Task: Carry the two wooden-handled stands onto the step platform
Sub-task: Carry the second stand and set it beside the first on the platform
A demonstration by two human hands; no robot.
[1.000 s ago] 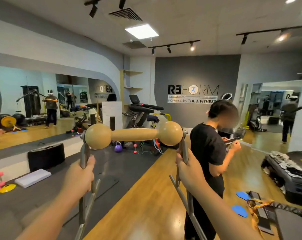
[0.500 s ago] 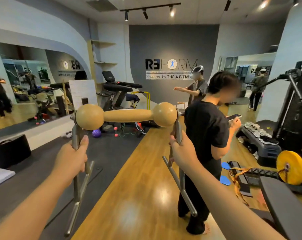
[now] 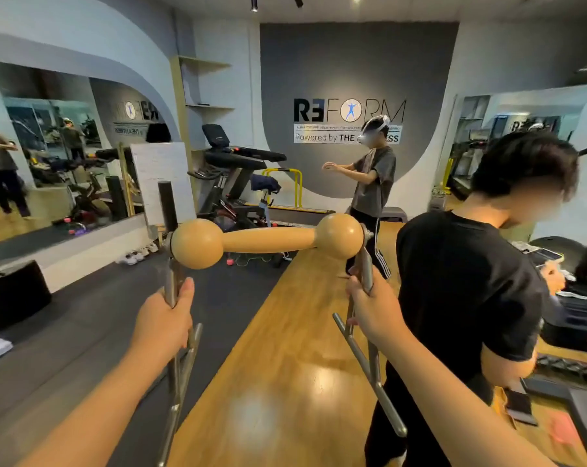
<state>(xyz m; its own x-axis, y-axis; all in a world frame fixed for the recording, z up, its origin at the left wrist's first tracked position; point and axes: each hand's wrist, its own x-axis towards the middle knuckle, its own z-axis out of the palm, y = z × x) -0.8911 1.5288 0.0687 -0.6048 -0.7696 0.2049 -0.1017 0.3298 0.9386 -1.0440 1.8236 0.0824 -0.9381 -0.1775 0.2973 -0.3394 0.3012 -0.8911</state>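
Wooden-handled stand (image 3: 268, 241): tan turned-wood bar with a ball at each end, carried on grey metal uprights, held clear of the floor at chest height. Only one stand visible; second stand not in view.

Long axis of bar: level, running left to right across the view, square to the direction faced. Bar above and just beyond both fists.

Left hand (image 3: 165, 320): fingers curled tight round left metal upright (image 3: 172, 288), below left wooden ball, thumb up along the tube. Lower legs of the frame hanging free over dark grey rubber flooring (image 3: 83, 348).

Right hand (image 3: 374, 311): fingers wrapped round right metal upright (image 3: 366, 267), below right wooden ball. Splayed foot bars hanging over varnished wooden floor strip (image 3: 285, 348). Both hands equally near the bar, one at each end.

Possible step platform: low dark block (image 3: 393, 214) at the far end of the wooden strip, straight ahead; identity not certain. Standing figure in grey shirt (image 3: 374, 183) just before it. Person in black shirt (image 3: 464, 298) close beside right upright: clearance tight on that side.
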